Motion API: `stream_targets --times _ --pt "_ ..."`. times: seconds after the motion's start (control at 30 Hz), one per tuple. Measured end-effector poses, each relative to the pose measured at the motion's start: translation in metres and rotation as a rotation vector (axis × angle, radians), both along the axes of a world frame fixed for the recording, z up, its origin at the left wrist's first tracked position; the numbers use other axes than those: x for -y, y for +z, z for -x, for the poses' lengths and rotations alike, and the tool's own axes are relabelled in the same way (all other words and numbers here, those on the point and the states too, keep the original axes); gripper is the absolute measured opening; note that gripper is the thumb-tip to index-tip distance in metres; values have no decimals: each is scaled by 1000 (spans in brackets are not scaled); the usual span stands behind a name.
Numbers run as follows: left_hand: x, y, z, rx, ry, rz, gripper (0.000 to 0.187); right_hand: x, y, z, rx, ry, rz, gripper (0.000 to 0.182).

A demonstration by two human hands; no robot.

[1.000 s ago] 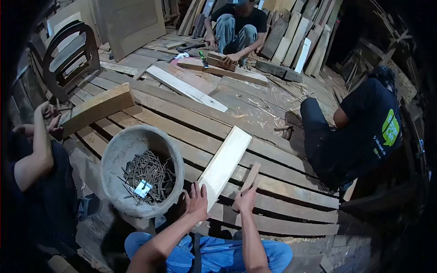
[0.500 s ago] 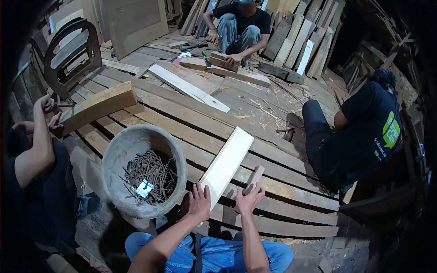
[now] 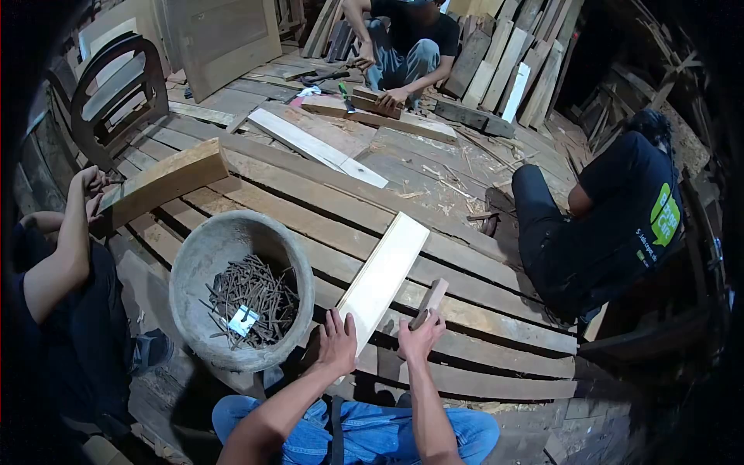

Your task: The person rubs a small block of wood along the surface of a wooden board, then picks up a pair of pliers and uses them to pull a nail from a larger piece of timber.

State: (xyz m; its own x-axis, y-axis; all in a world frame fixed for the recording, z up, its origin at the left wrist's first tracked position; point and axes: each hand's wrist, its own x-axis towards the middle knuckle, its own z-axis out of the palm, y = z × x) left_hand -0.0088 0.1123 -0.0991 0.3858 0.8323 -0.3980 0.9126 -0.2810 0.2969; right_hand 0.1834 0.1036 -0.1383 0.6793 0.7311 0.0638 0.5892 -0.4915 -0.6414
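A pale planed board [image 3: 385, 267] lies slantwise across the slatted wooden platform in front of me. My left hand [image 3: 335, 346] rests on its near end, fingers stretched out along its left edge. To the right of the board, my right hand [image 3: 422, 335] is closed round the near end of a short, narrow wooden block [image 3: 435, 294], whose far end points away from me. The fingers' undersides are hidden. Left of my hands stands a grey bucket [image 3: 186, 267] holding many brown, rusty-looking nails [image 3: 252, 291] and a small shiny light-blue piece [image 3: 243, 320].
A person at left holds a thick beam [image 3: 167, 182] on the slats [image 3: 496, 329]. Across from me, a person crouches with hands at a wooden block [image 3: 376, 102] on a plank. Another person [image 3: 620, 225] sits at right. A white plank [image 3: 310, 147] lies beyond the slats.
The view has shifted slightly. My right hand and the wooden block have moved a little towards me and left; my left hand stays on the board. The person opposite has raised one arm slightly.
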Motion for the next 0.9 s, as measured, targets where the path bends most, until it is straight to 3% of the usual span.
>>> stream_targets --times 0.9 --pt "-2 1 -1 -20 -12 10 115 0 3 4 -10 21 116 85"
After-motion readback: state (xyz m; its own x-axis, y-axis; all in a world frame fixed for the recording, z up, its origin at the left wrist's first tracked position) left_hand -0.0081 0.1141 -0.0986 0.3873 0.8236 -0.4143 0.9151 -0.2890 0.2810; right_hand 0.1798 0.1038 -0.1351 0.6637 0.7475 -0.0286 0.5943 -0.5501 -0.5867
